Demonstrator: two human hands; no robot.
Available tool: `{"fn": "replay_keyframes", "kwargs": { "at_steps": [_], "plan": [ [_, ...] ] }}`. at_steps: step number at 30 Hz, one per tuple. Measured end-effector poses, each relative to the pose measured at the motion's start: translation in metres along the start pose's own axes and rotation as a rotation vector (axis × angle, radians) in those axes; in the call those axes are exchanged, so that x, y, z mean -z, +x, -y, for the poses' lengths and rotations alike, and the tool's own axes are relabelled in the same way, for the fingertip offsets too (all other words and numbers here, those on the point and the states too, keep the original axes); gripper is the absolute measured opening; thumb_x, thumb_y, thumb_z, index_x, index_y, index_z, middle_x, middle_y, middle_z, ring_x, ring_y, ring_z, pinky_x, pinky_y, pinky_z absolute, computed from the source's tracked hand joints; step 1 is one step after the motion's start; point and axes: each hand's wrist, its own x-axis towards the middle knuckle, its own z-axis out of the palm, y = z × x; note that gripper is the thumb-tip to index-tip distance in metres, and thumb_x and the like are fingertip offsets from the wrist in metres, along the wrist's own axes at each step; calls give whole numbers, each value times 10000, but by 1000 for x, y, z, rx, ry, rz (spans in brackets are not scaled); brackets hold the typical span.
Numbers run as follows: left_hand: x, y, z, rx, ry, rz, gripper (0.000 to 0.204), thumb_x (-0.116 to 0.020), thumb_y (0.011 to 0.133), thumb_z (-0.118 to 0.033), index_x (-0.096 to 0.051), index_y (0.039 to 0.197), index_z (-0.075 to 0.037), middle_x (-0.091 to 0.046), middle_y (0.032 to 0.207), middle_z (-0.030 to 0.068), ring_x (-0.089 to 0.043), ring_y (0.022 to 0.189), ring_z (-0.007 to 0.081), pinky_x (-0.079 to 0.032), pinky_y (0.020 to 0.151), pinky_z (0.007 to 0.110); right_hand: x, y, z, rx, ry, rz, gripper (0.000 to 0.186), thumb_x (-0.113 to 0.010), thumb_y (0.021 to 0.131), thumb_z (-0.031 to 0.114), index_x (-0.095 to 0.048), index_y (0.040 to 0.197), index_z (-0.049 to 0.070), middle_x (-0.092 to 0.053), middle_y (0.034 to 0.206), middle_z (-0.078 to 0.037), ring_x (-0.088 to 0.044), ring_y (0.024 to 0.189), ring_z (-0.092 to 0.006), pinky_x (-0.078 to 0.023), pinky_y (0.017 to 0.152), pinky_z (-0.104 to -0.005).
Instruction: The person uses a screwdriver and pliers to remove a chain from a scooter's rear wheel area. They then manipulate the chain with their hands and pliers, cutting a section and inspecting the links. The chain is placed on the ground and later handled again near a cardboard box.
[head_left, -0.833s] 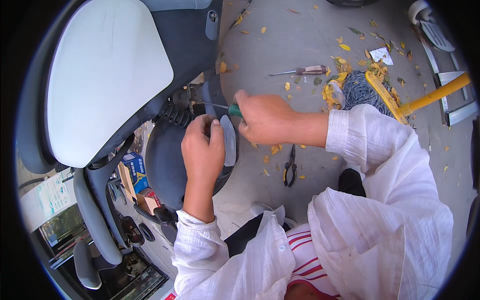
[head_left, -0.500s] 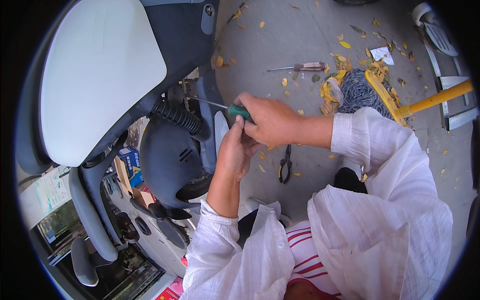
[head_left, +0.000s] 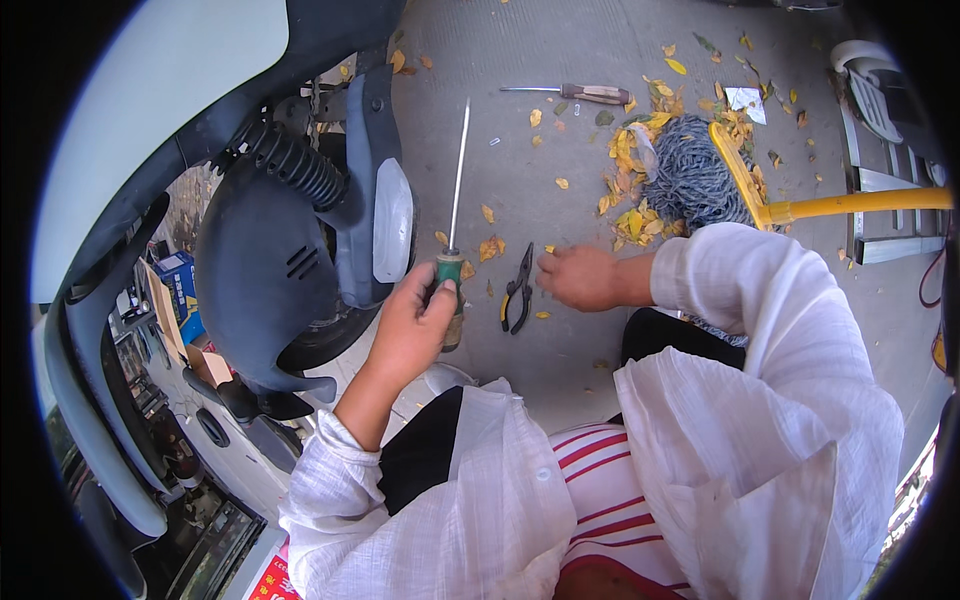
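My left hand [head_left: 408, 322] is closed round the green handle of a screwdriver [head_left: 450, 268], whose long metal shaft points away from me. Beside it on the left is the rear of a scooter, with a grey wheel cover [head_left: 262, 275] and a black spring shock absorber [head_left: 300, 172]. My right hand [head_left: 582, 278] is low over the ground with its fingers curled in; whatever they may hold is hidden. Just left of that hand lie pliers [head_left: 518, 295] with black and yellow handles, apart from the fingers. Farther off, a second screwdriver [head_left: 590, 93] with a brown handle lies on the pavement.
A grey mop head [head_left: 695, 175] with a yellow handle [head_left: 860, 203] rests among fallen leaves [head_left: 635, 225] on the right. Beyond it is a metal frame [head_left: 885, 180]. On the left, an open cardboard box [head_left: 165, 310] stands by a blue box [head_left: 180, 290].
My hands have parted. The green screwdriver has come away from the scooter into my left hand and swung upright, while my right hand has let go and moved right and down near the pliers.
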Motion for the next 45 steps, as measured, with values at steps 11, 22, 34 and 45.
{"fn": "replay_keyframes", "kwargs": {
  "at_steps": [11, 22, 34, 45],
  "plan": [
    [62, -84, -4, 86, -58, 35, 228, -457, 970, -206, -517, 1060, -5, -540, 780, 45, -528, 618, 106, -448, 543, 252, -101, 103, 46, 283, -203, -49, 186, -588, 784, 131, -585, 930, 16, -524, 952, -145, -639, 688, -261, -518, 544, -410],
    [90, -88, -1, -76, -241, -148, 278, -461, 978, -285, -512, 1035, -18, -554, 785, 62, -527, 587, 127, -442, 506, 255, 84, -22, -47, -393, 284, -359, 355, -691, 732, 100, -503, 1025, 31, -536, 986, -209, -577, 910, -399, -492, 777, -450],
    [80, -82, -11, -41, -381, -150, 309, -464, 981, -324, -517, 1035, -24, -549, 788, 57, -533, 591, 123, -452, 497, 247, 12, 27, -55, -521, -55, 122, 239, -604, 788, 121, -577, 985, -12, -632, 910, -195, -655, 774, -344, -530, 670, -426],
    [89, -87, -4, -34, -360, -177, 314, -471, 981, -322, -518, 1038, -17, -551, 791, 58, -536, 594, 117, -454, 498, 239, 166, 6, -33, -185, 327, -485, 277, -490, 860, 141, -549, 1052, -50, -505, 1088, -212, -527, 998, -382, -426, 896, -421]
  ]
}}
